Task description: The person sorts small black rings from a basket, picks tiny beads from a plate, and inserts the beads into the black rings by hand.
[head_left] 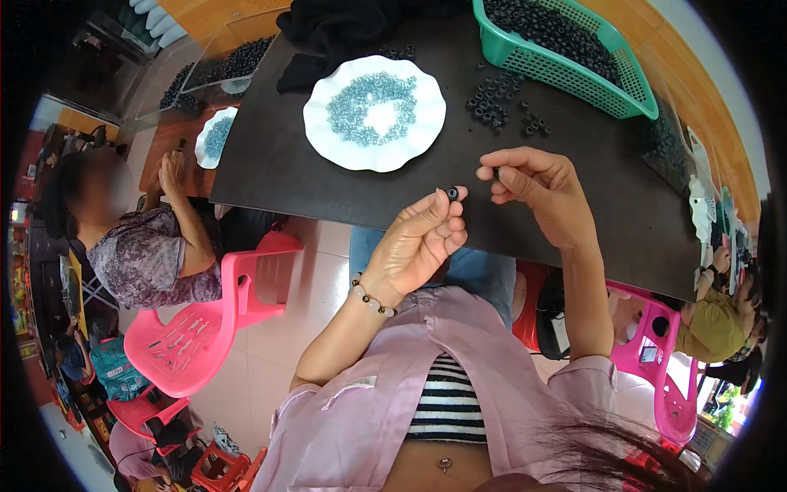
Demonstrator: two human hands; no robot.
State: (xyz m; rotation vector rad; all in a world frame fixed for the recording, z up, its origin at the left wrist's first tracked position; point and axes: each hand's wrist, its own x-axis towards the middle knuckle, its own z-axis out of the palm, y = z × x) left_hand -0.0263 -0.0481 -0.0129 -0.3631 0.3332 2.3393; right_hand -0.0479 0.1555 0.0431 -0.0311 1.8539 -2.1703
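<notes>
At fingertips of L hand (416, 239): black ring (452, 194), gripped btwn thumb + index, hole turned twd camera. At fingertips of R hand (548, 195): small dark piece (496, 173), pinched likewise, mostly covered; poss. another ring, can't tell for sure.

Key relation: black ring just L of R fingertips and a bit nearer the body, apart from dark piece w/ a gap btwn. Held by L, so L nearer. Too stubby for a clear long axis; axis of dark piece can't be told.

Under both sets of fingers: dark table (270, 164). Beyond L fingers, slightly L: white plate (410, 154) w/ clear rings (348, 107) on it. Straight beyond R fingers: loose black rings (492, 102), then green basket (566, 82), farther + to R, full of black pieces (553, 33). Behind L fingers, at wrist: bracelet (373, 305). Well off to L: co-worker's hands (171, 170), near smaller plate (203, 148).
</notes>
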